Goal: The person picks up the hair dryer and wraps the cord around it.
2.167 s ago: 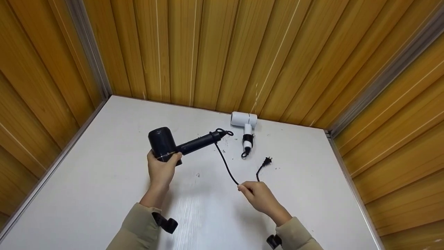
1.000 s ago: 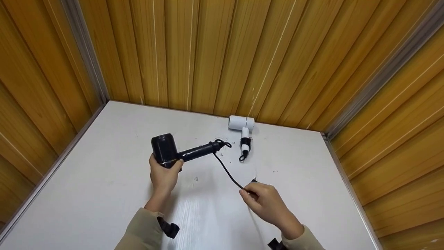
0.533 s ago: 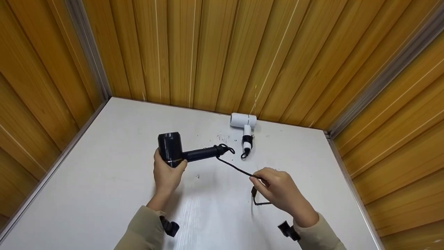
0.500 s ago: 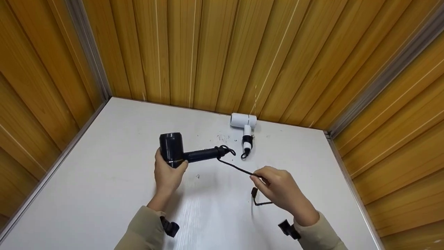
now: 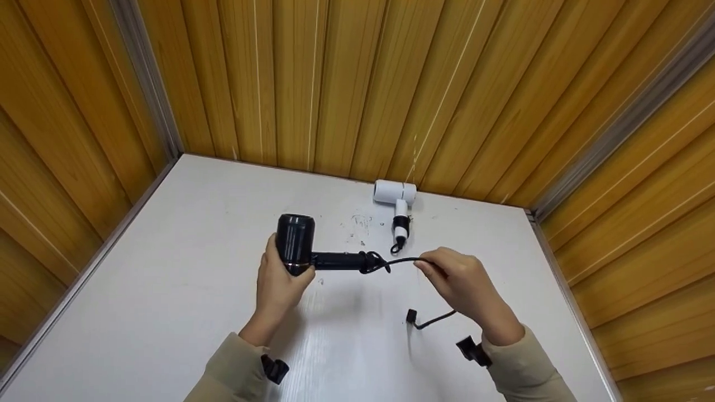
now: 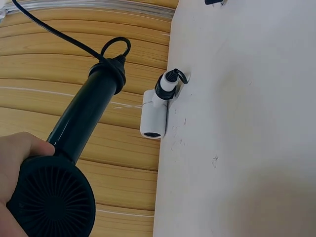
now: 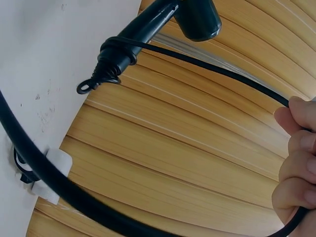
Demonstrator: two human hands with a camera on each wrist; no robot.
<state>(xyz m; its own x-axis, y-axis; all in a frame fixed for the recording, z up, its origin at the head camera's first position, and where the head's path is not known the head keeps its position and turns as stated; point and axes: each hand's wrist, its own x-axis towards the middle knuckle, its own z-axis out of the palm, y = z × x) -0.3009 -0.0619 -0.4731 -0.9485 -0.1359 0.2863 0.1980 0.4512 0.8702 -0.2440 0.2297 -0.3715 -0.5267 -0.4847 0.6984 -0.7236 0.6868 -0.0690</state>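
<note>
My left hand (image 5: 279, 285) grips the barrel of a dark navy hair dryer (image 5: 295, 240), held above the white table with its handle pointing right. A vented round end (image 6: 54, 200) of the dryer faces the left wrist camera. Some of the black power cord (image 7: 212, 66) loops round the handle's end. My right hand (image 5: 461, 276) pinches the cord between thumb and fingers, right of the handle, and the stretch between is nearly straight in the head view. Below that hand the cord's free length hangs, ending in a black plug (image 5: 411, 316).
A white hair dryer (image 5: 391, 191) lies at the table's back edge, its black cord wrapped round its handle. Wood-patterned panel walls (image 5: 335, 84) enclose the white table (image 5: 184, 268) at the back and both sides. Dark scuff marks show on the tabletop.
Both hands have moved right. The dryer has turned so its handle lies level, and the right hand has risen, bringing the cord up across the handle's end. The plug now hangs below the right hand.
</note>
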